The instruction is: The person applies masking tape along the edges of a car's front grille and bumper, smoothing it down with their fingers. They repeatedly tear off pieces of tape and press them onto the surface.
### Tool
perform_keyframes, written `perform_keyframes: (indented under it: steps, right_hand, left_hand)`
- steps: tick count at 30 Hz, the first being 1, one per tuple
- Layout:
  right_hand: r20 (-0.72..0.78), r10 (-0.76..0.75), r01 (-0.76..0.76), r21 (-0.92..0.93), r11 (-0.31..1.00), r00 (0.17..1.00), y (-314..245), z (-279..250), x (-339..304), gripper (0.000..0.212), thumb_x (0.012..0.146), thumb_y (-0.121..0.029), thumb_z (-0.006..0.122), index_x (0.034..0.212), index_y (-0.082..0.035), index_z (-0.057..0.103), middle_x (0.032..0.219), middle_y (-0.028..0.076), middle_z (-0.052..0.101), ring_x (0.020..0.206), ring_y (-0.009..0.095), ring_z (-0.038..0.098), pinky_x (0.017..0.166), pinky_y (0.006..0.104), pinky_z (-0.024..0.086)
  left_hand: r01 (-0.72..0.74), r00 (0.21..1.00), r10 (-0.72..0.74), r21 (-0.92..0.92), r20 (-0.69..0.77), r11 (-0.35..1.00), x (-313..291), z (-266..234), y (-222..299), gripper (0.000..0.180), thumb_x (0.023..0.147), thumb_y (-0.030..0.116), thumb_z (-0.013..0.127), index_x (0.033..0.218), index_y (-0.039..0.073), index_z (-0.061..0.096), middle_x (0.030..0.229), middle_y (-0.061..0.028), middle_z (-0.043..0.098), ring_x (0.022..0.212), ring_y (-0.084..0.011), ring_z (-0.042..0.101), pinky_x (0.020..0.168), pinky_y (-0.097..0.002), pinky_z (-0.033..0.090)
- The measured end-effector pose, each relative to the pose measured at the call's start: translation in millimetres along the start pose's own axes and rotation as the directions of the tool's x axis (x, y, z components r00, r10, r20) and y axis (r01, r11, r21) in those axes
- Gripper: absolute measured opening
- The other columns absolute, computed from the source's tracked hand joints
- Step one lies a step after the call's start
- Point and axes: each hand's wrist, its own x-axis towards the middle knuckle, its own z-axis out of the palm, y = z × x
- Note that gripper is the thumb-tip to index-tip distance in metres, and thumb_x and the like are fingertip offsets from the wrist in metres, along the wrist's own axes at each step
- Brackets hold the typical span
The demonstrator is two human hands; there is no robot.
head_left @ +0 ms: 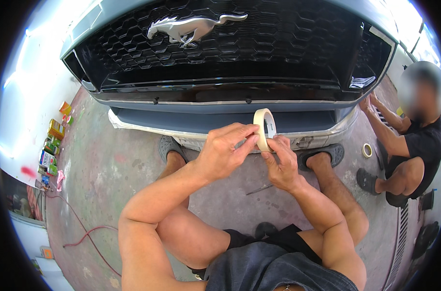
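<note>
A roll of cream masking tape (260,130) is held up between my two hands, in front of the car's lower bumper (201,121). My left hand (225,149) pinches at the roll's left side, thumb and forefinger together. My right hand (281,162) grips the roll's lower right edge between thumb and fingers. Behind the roll, pale tape and covering line the bumper's lower edge. Above it is the black honeycomb grille (288,43) with a silver horse emblem (193,28).
At the right a co-worker (419,140) squats, hands at the bumper's corner. Another tape roll (367,150) lies on the floor near that person. Several cans (48,160) stand along the left wall, and a red hose (87,234) curls across the floor. A thin dark stick (260,189) lies between my feet.
</note>
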Motion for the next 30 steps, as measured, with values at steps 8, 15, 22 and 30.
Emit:
perform_keyframes:
  steps: [8,15,22,30]
  right_hand:
    - [0.093,0.159,-0.180,0.305,0.935,0.983,5,-24,5,0.029,0.095,-0.019,0.066,0.112,0.004,0.066,0.083,0.009,0.066,0.078,0.018,0.057,0.079,0.0335,0.045]
    - [-0.280,0.413,-0.345,0.263,0.901,0.866,3,-8,10,0.032,0.096,-0.016,0.068,0.122,0.002,0.060,0.108,0.015,0.063,0.098,0.020,0.061,0.090,0.0339,0.048]
    - [-0.114,0.360,-0.314,0.299,0.901,0.926,-20,5,-4,0.034,0.097,-0.016,0.067,0.123,0.005,0.059,0.112,0.020,0.065,0.101,0.030,0.064,0.090,0.0384,0.050]
    - [-0.029,0.406,-0.399,0.134,0.907,0.913,-26,-9,4,0.040,0.099,-0.018,0.069,0.131,0.005,0.061,0.091,0.012,0.074,0.088,0.022,0.066,0.083,0.0340,0.053]
  left_hand:
    - [-0.106,0.993,0.105,0.024,0.052,0.994,11,-19,-3,0.026,0.086,0.001,0.077,0.112,-0.002,0.075,0.090,-0.0133,0.075,0.075,-0.0217,0.072,0.070,-0.0278,0.057]
    - [0.512,0.828,-0.412,-0.211,0.380,0.833,2,-14,-7,0.034,0.089,0.010,0.081,0.120,-0.002,0.070,0.095,-0.0055,0.076,0.086,-0.0096,0.069,0.077,-0.0257,0.057]
    - [0.367,0.915,-0.275,-0.330,0.294,0.870,-1,20,14,0.030,0.091,0.006,0.073,0.120,-0.003,0.069,0.099,-0.0133,0.076,0.091,-0.0224,0.076,0.080,-0.0336,0.061]
    - [0.070,0.997,-0.071,-0.062,-0.022,0.996,7,6,18,0.030,0.089,-0.001,0.074,0.119,-0.001,0.072,0.111,-0.0152,0.069,0.095,-0.0214,0.069,0.080,-0.0310,0.057]
